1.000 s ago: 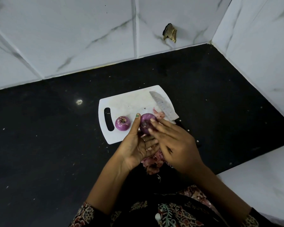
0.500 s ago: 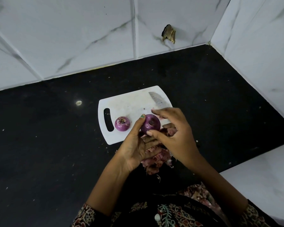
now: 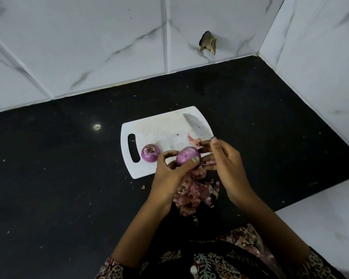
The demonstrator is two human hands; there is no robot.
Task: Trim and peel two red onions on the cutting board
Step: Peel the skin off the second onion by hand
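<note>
Your left hand (image 3: 169, 174) grips the onion (image 3: 188, 155) above the cutting board's (image 3: 159, 125) near edge; your right hand (image 3: 225, 160) hovers loosely open beside it. Turn the onion, check for leftover skin, drop scraps onto the peel pile (image 3: 193, 195).

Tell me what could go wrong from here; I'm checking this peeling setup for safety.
The knife lies on the cutting board just beyond the right hand, so a reach could brush its blade. The onion in the left hand is held above the board's edge and could slip onto the counter. The peel pile may scatter.
</note>
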